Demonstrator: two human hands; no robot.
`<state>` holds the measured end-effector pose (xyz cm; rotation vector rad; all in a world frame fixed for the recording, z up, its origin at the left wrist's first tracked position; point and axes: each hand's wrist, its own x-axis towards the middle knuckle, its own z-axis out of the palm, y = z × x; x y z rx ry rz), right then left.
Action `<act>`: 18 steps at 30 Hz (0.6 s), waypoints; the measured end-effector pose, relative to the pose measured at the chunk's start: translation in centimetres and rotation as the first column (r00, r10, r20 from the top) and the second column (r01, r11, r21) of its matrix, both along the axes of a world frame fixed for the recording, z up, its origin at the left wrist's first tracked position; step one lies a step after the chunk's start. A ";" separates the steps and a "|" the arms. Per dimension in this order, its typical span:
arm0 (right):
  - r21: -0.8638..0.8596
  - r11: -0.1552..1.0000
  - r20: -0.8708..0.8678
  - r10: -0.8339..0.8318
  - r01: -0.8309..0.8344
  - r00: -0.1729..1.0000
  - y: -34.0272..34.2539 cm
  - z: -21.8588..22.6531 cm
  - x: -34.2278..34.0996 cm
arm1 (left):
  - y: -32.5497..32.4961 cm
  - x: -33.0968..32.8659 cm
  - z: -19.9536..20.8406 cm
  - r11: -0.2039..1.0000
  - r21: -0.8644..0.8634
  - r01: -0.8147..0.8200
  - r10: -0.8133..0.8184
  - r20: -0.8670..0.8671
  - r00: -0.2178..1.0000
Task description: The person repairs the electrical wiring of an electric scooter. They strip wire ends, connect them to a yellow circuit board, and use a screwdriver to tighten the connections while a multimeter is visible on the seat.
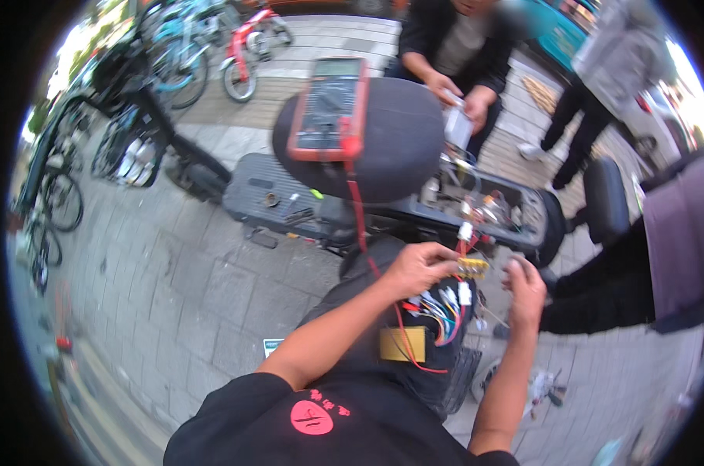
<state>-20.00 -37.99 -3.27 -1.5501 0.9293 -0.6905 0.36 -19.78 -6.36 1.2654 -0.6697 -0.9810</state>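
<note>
- Firstly, at far left of the work area, a teal-and-white printed card (272,346) showed beside the left arm; its text was too small to read.
- The black T-shirt (251,419) bore a red disc emblem with small red characters above it.
- A red-cased digital multimeter (329,109) lay on the black scooter seat (402,132). Its dial carried markings too fine to read, and no reading could be made out on its display. A red test lead (357,210) ran down from it.
- A flat gold-coloured rectangular piece (403,343) lay on the lap; no writing was legible on it.
- The left hand (422,269) had thumb and fingertips pinched together on the left end of the yellow terminal block (472,269).
- Multicoloured wires (443,314) lay below the block; these were judged light, limp and easily tugged loose.
- The terminal block was located between the two hands, above the lap, near red wires and two white plugs. It was judged light and stiff, its wire joints the fragile part; the best hold was judged to be its ends. No label was legible.
- The right hand (527,283) was just right of the block, apart from it, fingers curled toward the thumb; whether they pinched anything could not be told.
</note>
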 end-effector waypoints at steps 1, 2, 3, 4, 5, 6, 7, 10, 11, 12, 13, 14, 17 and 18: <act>0.000 1.000 0.052 -0.011 0.011 0.999 -0.3 0.4 0.1 | -0.1 0.0 -0.5 0.999 -0.036 0.010 -0.011 -0.036 0.999; -0.012 1.000 0.072 0.017 -0.016 0.997 0.2 1.8 1.0 | -0.3 0.2 -0.9 1.000 -0.019 0.013 -0.014 -0.053 0.998; -0.022 0.999 0.081 0.036 -0.034 0.996 0.8 3.2 1.1 | -0.2 0.0 -1.0 1.000 -0.002 0.026 -0.026 -0.082 0.996; -0.049 0.997 0.091 0.071 -0.067 0.993 1.6 4.2 2.2 | 0.1 0.0 -1.2 1.000 -0.018 -0.003 0.002 -0.072 0.997; -0.079 0.991 0.080 0.114 -0.108 0.990 2.3 5.6 2.9 | -0.1 0.0 -1.2 0.999 -0.041 -0.016 0.013 -0.058 0.998; -0.101 0.984 0.065 0.156 -0.149 0.986 3.1 6.8 3.7 | -0.1 -0.1 -1.4 0.998 -0.057 -0.028 0.026 -0.046 0.999; -0.121 0.975 0.050 0.196 -0.189 0.979 3.8 7.9 4.6 | -0.2 -0.1 -1.6 0.997 -0.072 -0.040 0.037 -0.034 0.999; -0.203 0.944 0.034 0.274 -0.262 0.961 5.5 10.0 5.9 | -0.3 -0.1 -0.9 0.995 -0.062 -0.072 0.074 0.035 0.997; -0.201 0.941 0.056 0.288 -0.271 0.956 6.1 10.6 5.9 | -0.2 -0.2 -0.5 0.996 -0.065 -0.063 0.065 0.040 0.997; -0.213 0.935 0.069 0.305 -0.285 0.950 6.8 11.4 6.4 | 0.0 0.1 -0.1 0.996 -0.058 -0.068 0.071 0.041 0.997; -0.205 0.933 0.053 0.312 -0.295 0.949 7.7 11.9 6.8 | 0.2 -0.2 -0.2 0.995 -0.065 -0.073 0.076 0.039 0.996; -0.253 0.905 -0.026 0.347 -0.342 0.938 9.2 13.1 7.8 | -0.3 0.0 -0.7 0.992 -0.094 -0.087 0.094 0.070 0.993; -0.293 0.737 -0.386 0.492 -0.609 0.780 12.9 13.8 10.3 | -1.3 -0.6 -2.5 0.960 -0.249 -0.132 0.246 0.516 0.820; -0.339 0.633 -0.480 0.520 -0.696 0.707 14.2 13.4 12.0 | -2.9 -0.9 -6.8 0.909 -0.384 -0.163 0.281 0.275 0.919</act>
